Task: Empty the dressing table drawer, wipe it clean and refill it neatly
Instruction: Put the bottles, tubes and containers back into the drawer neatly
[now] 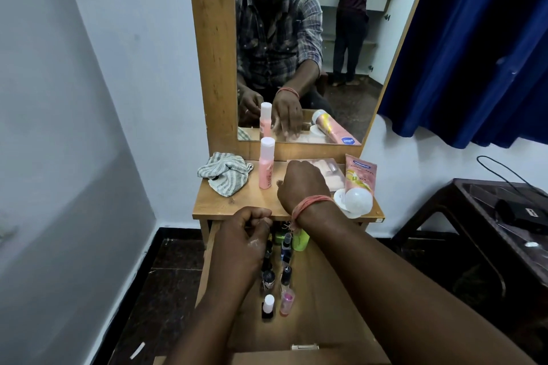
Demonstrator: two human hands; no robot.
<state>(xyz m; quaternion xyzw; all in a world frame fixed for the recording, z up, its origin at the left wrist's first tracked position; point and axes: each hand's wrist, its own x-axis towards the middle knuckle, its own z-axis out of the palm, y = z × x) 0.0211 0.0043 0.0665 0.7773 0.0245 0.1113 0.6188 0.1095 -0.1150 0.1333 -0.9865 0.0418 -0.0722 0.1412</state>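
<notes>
Left hand (244, 234) curled shut over the back end of the open drawer (335, 299), just under the front edge of the tabletop (237, 204); fingers pinched as if on something small, contents hidden, cannot tell what. Right hand (302, 184) up on the tabletop near its middle, knuckles toward the camera, fingers down on a flat clear packet (332, 172); whether gripping or merely resting, cannot tell. Orange thread (311, 204) around that wrist. In the drawer, along its left side, two rows of small bottles (277, 284) standing upright, front pair a white-capped one and a pink one, a green item (301, 241) at the back; right half of the drawer floor bare wood. On the tabletop: striped cloth (226, 172) bunched at the back left corner, pink bottle (266, 164) upright beside it, pink tube (358, 187) lying at the right edge with its white cap toward the front. Judged as refilling: cloth set aside, bottles already lined up neatly. Next move likely calls for lifting the packet off the tabletop and laying it flat on the bare right side without knocking the standing rows; larger tube and tall bottle probably best laid down rather than stood.
</notes>
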